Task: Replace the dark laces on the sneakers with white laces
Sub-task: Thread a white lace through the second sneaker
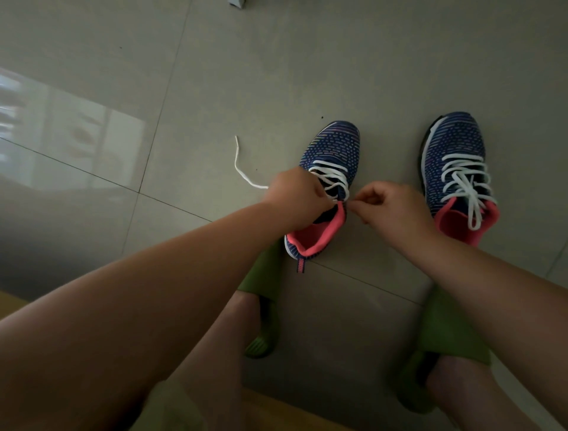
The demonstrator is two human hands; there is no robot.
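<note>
- Grey tiled floor (307,77) carries both sneakers; I see no dark laces on it, so I judge the removal done.
- Right sneaker (455,172), toward the floor's right edge, is fully laced in white; its pink opening holds only loose lace ends.
- Left sneaker (330,172), mid-floor, has its white lace (238,166) threaded partway; I judge the top eyelets remain.
- My left hand (295,193) is curled round that lace.
- My right hand (390,206) pinches its other end at the collar.

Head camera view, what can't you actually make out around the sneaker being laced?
- Upper eyelets of the left sneaker: hidden by the left hand.
- White lace: near end vanishes under that hand.
- Right hand fingertips: pinched item too small to identify.
- Grey object: cut off by top edge.
</note>
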